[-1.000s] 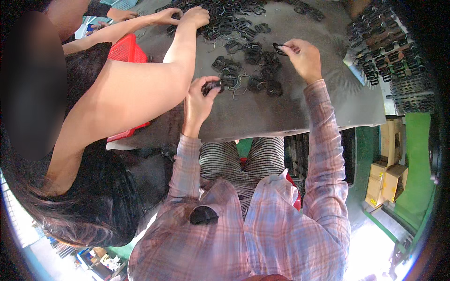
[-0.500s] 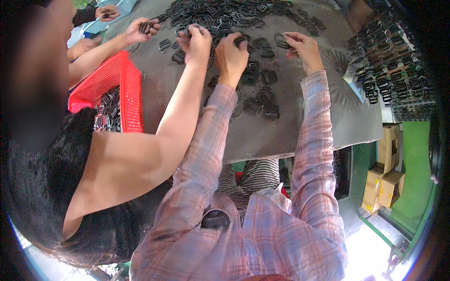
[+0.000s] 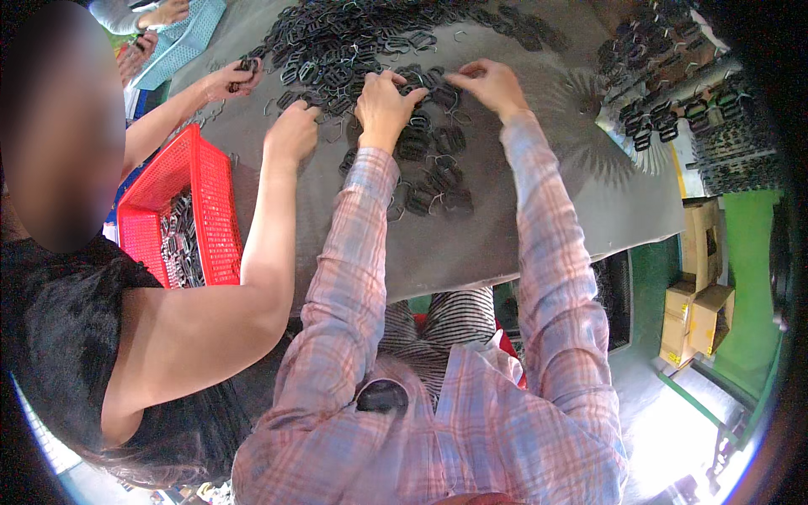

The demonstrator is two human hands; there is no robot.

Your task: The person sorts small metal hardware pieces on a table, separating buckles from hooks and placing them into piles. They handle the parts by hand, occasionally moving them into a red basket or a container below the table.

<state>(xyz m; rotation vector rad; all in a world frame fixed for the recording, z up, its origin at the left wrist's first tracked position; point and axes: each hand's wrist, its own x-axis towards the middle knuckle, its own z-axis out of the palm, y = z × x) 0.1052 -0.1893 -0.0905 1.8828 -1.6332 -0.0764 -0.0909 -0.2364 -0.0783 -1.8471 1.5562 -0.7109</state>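
Buckles (image 3: 332, 50), black, lie heaped on a gray-covered table (image 3: 480, 244), w/ a person in plaid sleeves (image 3: 349, 244) reaching both hands to the near side of the pile. L hand (image 3: 385, 111), back up, is among the buckles, thumb held apart fr. curled fingers; can't tell if a piece is pinched b/w them. R hand (image 3: 495, 88), near it, has thumb & index drawn close together beside a small cluster (image 3: 433, 82); can't tell whether they grip one. More loose buckles (image 3: 446, 172) lie on the table b/w the forearms. At L, a co-worker's hand (image 3: 293, 132) is nr the pile's edge; same worker's other hand (image 3: 236, 78) has a dark piece in its fingers. Red basket (image 3: 216, 215), beside that worker's arm, contains dark & metallic parts (image 3: 180, 240); pale blue basket (image 3: 187, 35) sits farther back. At far R, a rack (image 3: 694, 118) w/ rows of dark buckles; below it, cardboard boxes (image 3: 676, 320).
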